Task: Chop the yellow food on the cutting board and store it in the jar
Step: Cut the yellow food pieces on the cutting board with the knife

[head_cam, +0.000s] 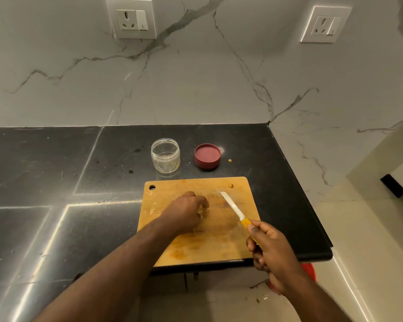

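Two hands: both over the cutting board [196, 247], mid-task.
Left hand [186, 211]: fingers curled around the yellow food [203, 211] at board centre; only a small bit shows.
Right hand [269, 246]: grips the knife [233, 209] by its yellow handle, blade raised, tip pointing toward the jar side.
Progress: chopping looks underway or about done; board stained, scraps scattered; storing not done.
Jar [165, 155]: open, upright behind the board, nearly empty, faint yellow trace near the bottom.
Lid [207, 156]: off, just right of jar on the counter [56, 170].
Left to do: move food into jar, likely close it.
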`<state>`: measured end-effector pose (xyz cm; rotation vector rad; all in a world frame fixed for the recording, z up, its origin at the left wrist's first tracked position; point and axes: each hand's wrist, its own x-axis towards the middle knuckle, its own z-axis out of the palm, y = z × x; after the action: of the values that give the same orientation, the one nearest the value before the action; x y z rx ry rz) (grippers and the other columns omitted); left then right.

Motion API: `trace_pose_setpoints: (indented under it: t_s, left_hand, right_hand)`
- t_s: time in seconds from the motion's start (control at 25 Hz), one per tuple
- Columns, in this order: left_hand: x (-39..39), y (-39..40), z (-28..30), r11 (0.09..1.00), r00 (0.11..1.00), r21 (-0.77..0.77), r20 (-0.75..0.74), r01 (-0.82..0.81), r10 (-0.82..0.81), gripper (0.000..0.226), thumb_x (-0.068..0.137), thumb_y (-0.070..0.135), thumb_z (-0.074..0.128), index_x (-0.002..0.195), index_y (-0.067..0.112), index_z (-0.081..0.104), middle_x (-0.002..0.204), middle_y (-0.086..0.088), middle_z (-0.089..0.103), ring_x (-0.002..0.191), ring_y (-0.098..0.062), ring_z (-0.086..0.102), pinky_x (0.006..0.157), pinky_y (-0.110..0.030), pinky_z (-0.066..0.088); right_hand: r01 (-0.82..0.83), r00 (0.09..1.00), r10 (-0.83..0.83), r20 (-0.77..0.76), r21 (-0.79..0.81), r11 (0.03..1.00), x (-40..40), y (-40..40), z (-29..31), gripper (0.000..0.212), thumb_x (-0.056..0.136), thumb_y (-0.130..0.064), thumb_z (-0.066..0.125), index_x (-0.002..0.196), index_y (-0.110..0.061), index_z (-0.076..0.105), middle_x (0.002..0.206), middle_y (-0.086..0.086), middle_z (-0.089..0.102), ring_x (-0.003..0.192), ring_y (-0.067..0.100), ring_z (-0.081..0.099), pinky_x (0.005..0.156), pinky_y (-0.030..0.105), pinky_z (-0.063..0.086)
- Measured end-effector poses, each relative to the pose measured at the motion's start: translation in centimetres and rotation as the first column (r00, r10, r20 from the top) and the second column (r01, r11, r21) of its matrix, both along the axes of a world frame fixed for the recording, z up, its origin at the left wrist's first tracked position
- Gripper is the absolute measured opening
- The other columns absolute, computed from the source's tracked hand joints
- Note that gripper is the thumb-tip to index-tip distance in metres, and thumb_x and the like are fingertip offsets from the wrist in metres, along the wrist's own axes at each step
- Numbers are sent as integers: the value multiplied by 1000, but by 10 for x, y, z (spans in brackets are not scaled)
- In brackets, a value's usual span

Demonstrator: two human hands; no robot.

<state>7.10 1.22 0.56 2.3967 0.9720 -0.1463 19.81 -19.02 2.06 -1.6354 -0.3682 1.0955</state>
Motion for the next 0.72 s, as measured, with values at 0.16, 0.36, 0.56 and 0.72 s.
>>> trace_pose_setpoints:
  t_s: [0.16, 0.36, 0.56, 0.72]
  left_hand:
    - [-9, -4, 24, 670, 851, -722, 232, -175, 472, 28, 91, 12, 73, 116, 20, 65, 109, -10, 68, 93, -20, 66, 74, -29, 55]
    - [-32, -17, 37, 230, 710, -972, 193, 45, 677, 41, 89, 8, 68, 129, 16, 64, 124, -16, 70, 98, -26, 68, 79, -30, 57]
    - [-43, -23, 34, 198, 674, -966, 259, 169, 692, 46, 86, -3, 66, 131, 9, 66, 133, -14, 66, 95, -21, 64, 81, -26, 57]
    - [-48, -23, 34, 300, 691, -940, 327, 164, 645, 37, 88, 3, 68, 123, 11, 72, 128, -14, 68, 90, -18, 59, 81, -27, 50]
  right_hand:
    - [16, 999, -12, -45, 69, 997, 0, -7, 2, 19, 102, -15, 46, 112, -15, 62, 74, 14, 60, 45, 16, 36, 45, 28, 27]
    - [-36, 999, 42, -26, 182, 983, -6, -1, 18, 31, 100, -12, 48, 118, -31, 65, 78, 12, 59, 46, 14, 30, 46, 27, 24]
    - [-169, 982, 149, 113, 192, 967, -15, 11, 31, 34, 100, -20, 52, 124, -44, 61, 75, 6, 57, 47, 9, 33, 42, 24, 29]
    - [-246, 940, 202, 274, 137, 960, -19, 18, 35, 34, 101, -23, 51, 124, -47, 59, 75, 3, 60, 50, 3, 43, 48, 15, 37]
